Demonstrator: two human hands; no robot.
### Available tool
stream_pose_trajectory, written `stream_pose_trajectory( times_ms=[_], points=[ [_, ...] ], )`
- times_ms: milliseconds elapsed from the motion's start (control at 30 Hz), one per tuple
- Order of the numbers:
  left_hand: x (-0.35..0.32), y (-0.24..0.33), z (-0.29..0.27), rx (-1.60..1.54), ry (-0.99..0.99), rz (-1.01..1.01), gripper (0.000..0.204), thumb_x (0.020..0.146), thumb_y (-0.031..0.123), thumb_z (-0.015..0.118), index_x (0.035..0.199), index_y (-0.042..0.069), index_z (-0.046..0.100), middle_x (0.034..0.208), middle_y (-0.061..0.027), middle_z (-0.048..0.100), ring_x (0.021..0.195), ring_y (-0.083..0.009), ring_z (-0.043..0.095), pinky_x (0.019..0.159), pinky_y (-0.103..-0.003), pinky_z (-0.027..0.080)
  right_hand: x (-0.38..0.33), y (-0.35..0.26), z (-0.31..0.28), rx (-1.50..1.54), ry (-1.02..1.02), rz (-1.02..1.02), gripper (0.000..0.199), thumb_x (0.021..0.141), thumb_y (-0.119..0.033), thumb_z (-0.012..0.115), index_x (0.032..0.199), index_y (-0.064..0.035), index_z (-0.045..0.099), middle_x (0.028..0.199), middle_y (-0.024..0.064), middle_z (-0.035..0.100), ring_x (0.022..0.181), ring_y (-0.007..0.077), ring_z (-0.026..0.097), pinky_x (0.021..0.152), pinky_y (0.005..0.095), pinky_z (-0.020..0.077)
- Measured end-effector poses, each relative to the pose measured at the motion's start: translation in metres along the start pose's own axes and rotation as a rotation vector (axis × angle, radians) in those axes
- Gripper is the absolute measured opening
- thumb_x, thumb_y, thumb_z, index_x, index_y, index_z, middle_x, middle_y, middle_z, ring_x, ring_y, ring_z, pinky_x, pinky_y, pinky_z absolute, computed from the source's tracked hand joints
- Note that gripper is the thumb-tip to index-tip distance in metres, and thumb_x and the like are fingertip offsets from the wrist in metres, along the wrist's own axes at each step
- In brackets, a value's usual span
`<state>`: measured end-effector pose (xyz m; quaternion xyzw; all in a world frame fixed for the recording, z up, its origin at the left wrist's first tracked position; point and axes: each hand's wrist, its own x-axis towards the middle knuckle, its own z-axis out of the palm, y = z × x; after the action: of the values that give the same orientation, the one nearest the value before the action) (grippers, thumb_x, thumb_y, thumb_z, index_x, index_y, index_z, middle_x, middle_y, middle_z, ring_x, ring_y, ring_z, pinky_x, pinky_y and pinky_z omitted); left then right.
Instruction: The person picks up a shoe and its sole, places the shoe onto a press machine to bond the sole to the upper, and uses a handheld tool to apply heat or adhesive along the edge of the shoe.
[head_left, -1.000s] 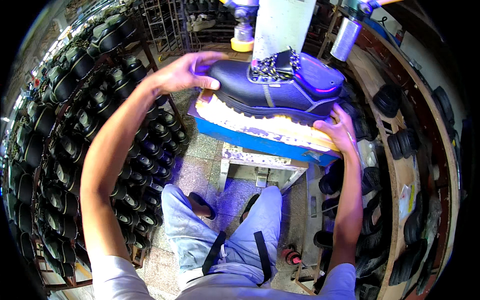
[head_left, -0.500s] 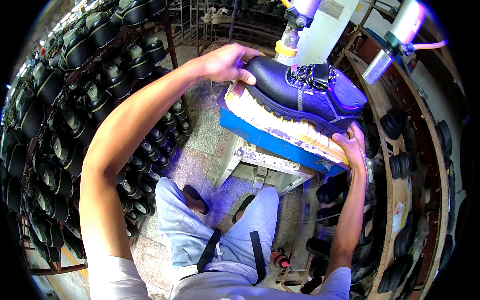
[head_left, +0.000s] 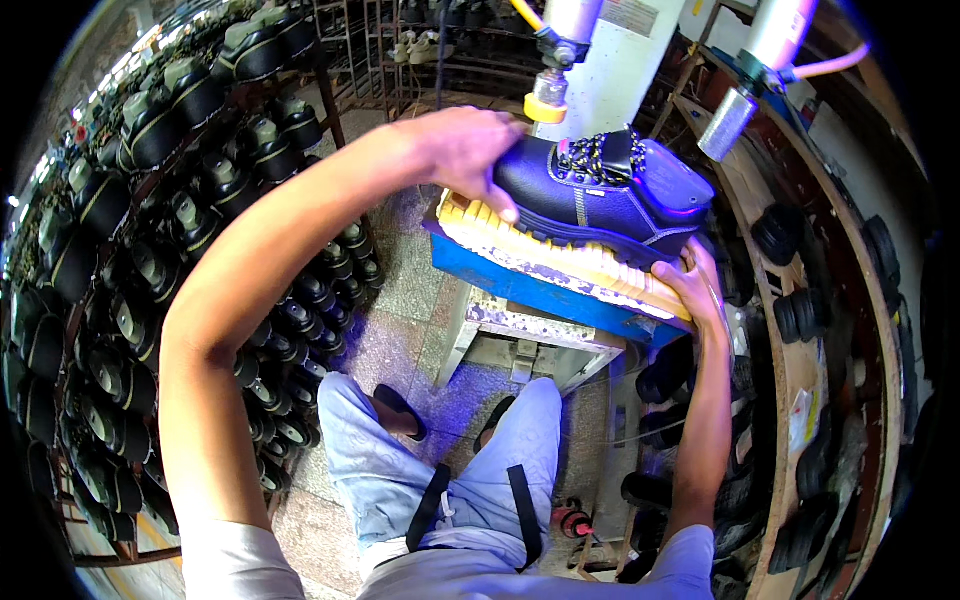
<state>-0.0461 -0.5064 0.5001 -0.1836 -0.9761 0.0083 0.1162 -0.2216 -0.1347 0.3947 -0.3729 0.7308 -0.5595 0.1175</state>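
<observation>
On the yellow ribbed pad [head_left: 560, 262] of a blue press bed [head_left: 530, 290] sits a black boot [head_left: 600, 195], toe toward the person's left, heel toward the right. The left hand [head_left: 470, 150] lies over the toe, palm down, fingers curled around the front of the upper and thumb side against the leather, so it grips the boot. The right hand [head_left: 698, 285] is at the heel end, lower down, its fingers spread flat against the pad's edge and the boot's sole; it presses there open, not closed around anything. The boot has a laced front with pale eyelets and a padded collar with a purple sheen. Just above its laces hangs a metal rod with a yellow tip [head_left: 545, 105], close to the boot; whether it touches cannot be told. A second cylinder [head_left: 728, 122] with a pale hose stands further right, well apart from the boot. The bed rests on a grey paint-stained stand [head_left: 520, 335]. On the left, racks [head_left: 150, 250] hold rows of black boots. On the right, curved wooden shelves [head_left: 800, 330] carry black soles. Below are the person's knees in light jeans [head_left: 440, 470] and dark sandals on a speckled floor [head_left: 400, 280]
</observation>
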Motion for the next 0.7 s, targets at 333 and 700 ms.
stream_pose_trajectory(
  times_ms=[333, 700],
  points=[
    [0.021, 0.027, 0.025, -0.096, 0.155, -0.191, 0.105, 0.059, 0.07, 0.083, 0.133, -0.001, 0.061, 0.105, -0.0272, 0.073, 0.098, -0.0432, 0.072, 0.095, -0.05, 0.056, 0.002, -0.007, -0.001, -0.041, 0.016, -0.007, 0.079, 0.07, -0.015, 0.091, 0.139, 0.0014, 0.056, 0.134, 0.0116, 0.065, 0.122, 0.0196, 0.059, 0.113, 0.0362, 0.0424],
    [0.019, 0.034, 0.038, -0.151, 0.303, -0.198, 0.1, 0.055, 0.073, 0.082, 0.121, -0.001, 0.069, 0.099, -0.0236, 0.075, 0.093, -0.0376, 0.074, 0.093, -0.047, 0.057, 0.001, -0.007, 0.0, -0.019, 0.046, -0.011, 0.077, 0.069, -0.018, 0.091, 0.137, -0.0003, 0.06, 0.13, 0.0112, 0.069, 0.119, 0.019, 0.061, 0.111, 0.0349, 0.0431]
  ],
)
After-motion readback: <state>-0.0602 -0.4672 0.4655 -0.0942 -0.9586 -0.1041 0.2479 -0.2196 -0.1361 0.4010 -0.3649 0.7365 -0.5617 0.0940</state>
